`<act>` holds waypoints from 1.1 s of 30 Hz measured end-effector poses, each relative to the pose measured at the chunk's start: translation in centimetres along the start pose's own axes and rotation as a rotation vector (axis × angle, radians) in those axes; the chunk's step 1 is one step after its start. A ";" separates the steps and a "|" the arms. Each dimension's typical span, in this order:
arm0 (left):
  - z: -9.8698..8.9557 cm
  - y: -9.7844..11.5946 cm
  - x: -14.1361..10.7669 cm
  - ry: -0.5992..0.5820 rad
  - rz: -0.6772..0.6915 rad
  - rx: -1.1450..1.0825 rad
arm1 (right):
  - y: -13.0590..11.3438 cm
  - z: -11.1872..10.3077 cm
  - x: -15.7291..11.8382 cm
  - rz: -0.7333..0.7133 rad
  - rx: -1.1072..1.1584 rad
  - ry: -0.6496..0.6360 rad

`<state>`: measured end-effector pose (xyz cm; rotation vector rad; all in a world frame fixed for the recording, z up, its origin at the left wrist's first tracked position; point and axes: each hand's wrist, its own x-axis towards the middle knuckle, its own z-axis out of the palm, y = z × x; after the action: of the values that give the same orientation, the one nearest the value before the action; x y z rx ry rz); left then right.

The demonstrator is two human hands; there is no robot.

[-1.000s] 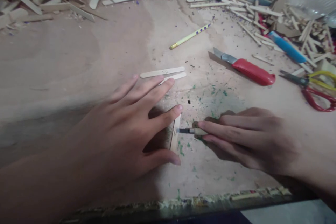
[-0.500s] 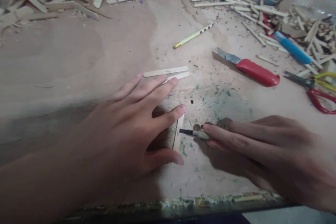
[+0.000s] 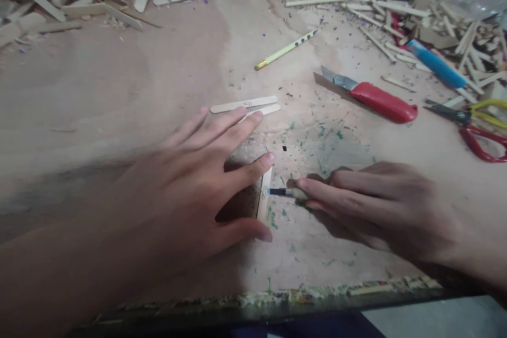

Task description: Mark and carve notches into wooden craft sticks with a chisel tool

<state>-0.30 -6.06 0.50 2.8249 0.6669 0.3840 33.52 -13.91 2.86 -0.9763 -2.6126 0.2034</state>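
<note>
Probably light, stiff, splittable, the wooden stick (image 3: 262, 210) runs between thumb and forefinger of the spread left hand (image 3: 190, 185), best pinned at both ends; the right hand (image 3: 380, 203) pinches a knife (image 3: 299, 194)

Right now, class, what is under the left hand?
Under the left hand, a wooden stick shows, its ends covered. The fingers partly cover another stick. Whatever else the hand hides cannot be seen.

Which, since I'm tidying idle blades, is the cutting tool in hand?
The slim, dark-tipped, pale-handled tool: the right hand grips it; the red-handled metal utility knife and the yellow-and-red-handled metal scissors lie untouched.
</note>
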 end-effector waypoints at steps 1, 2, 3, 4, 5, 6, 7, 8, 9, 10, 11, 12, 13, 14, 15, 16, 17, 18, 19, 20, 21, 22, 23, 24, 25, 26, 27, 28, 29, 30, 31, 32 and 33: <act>0.0 0.0 0.0 -0.002 -0.003 -0.004 | 0.0 -0.1 0.0 0.002 0.002 -0.008; 0.0 0.0 0.0 -0.008 -0.007 -0.009 | -0.1 -0.1 0.1 0.005 0.001 -0.016; 0.0 0.0 -0.1 -0.008 -0.010 -0.014 | -0.2 -0.2 0.2 0.012 0.001 -0.021; -0.1 0.0 -0.1 -0.011 -0.012 -0.020 | -0.3 -0.2 0.3 0.025 0.004 -0.027; -0.2 0.0 -0.1 -0.012 -0.012 -0.025 | -0.3 -0.2 0.4 0.039 0.011 -0.026; -0.3 0.0 -0.1 -0.017 -0.014 -0.026 | -0.4 -0.2 0.5 0.051 0.021 -0.020; -0.4 -0.1 -0.2 -0.024 -0.018 -0.027 | -0.5 -0.2 0.6 0.061 0.033 -0.014; -0.5 -0.1 -0.2 -0.040 -0.016 -0.024 | -0.5 -0.1 0.6 0.067 0.048 -0.010; -0.6 -0.2 -0.3 -0.056 -0.015 -0.017 | -0.5 0.0 0.6 0.073 0.065 -0.007; -0.6 -0.2 -0.3 -0.057 -0.009 -0.008 | -0.5 0.0 0.6 0.081 0.086 0.001; -0.6 -0.3 -0.4 -0.041 0.002 0.002 | -0.5 0.0 0.6 0.092 0.109 0.016; -0.5 -0.3 -0.4 -0.020 0.019 0.013 | -0.5 0.0 0.5 0.103 0.134 0.022; -0.3 -0.2 -0.5 0.008 0.042 0.023 | -0.4 0.0 0.5 0.113 0.158 0.014; -0.2 -0.1 -0.5 0.029 0.054 0.035 | -0.4 -0.1 0.6 0.120 0.178 0.019; 0.0 0.1 -0.5 0.053 0.058 0.043 | -0.3 -0.2 0.6 0.125 0.193 0.016; 0.1 0.3 -0.5 0.072 0.056 0.046 | -0.3 -0.3 0.7 0.127 0.205 0.001; 0.2 0.5 -0.4 0.094 0.045 0.045 | -0.2 -0.4 0.7 0.127 0.215 -0.005; 0.1 0.7 -0.3 0.126 0.030 0.040 | -0.2 -0.5 0.8 0.126 0.222 -0.005; -0.1 0.7 -0.2 0.158 0.014 0.029 | -0.1 -0.6 0.9 0.124 0.224 0.003; -0.4 0.7 0.0 0.180 0.007 0.015 | -0.1 -0.7 1.0 0.119 0.226 0.000; -0.8 0.6 0.1 0.187 0.018 -0.003 | 0.0 -0.7 1.0 0.114 0.229 -0.006; -1.2 0.4 0.2 0.184 0.041 -0.015 | 0.0 -0.7 1.0 0.108 0.235 0.003; -1.5 0.2 0.4 0.168 0.081 -0.018 | 0.0 -0.7 1.0 0.105 0.240 0.005; -1.9 -0.1 0.5 0.136 0.148 -0.008 | 0.0 -0.7 0.9 0.105 0.246 0.003; -2.1 -0.3 0.6 0.103 0.218 0.013 | -0.1 -0.6 0.8 0.105 0.249 0.010; -2.2 -0.4 0.6 0.082 0.267 0.040 | -0.1 -0.6 0.8 0.107 0.249 0.014; -2.2 -0.4 0.7 0.076 0.290 0.071 | -0.2 -0.6 0.7 0.112 0.245 0.021; -2.1 -0.3 0.7 0.090 0.274 0.095 | -0.2 -0.6 0.6 0.118 0.243 0.021; -2.0 -0.2 0.7 0.109 0.244 0.107 | -0.2 -0.5 0.6 0.126 0.243 0.026; -2.0 -0.1 0.7 0.132 0.205 0.113 | -0.2 -0.6 0.5 0.133 0.244 0.027; -2.0 0.0 0.7 0.144 0.176 0.117 | -0.2 -0.6 0.5 0.140 0.247 0.027; -2.1 0.0 0.8 0.126 0.184 0.123 | -0.1 -0.6 0.5 0.146 0.249 0.024; -2.2 0.0 0.8 0.095 0.211 0.129 | -0.1 -0.6 0.5 0.146 0.251 0.024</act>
<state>-0.27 -5.31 2.78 3.0269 0.4245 0.5313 33.38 -13.63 3.58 -1.0701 -2.4207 0.5379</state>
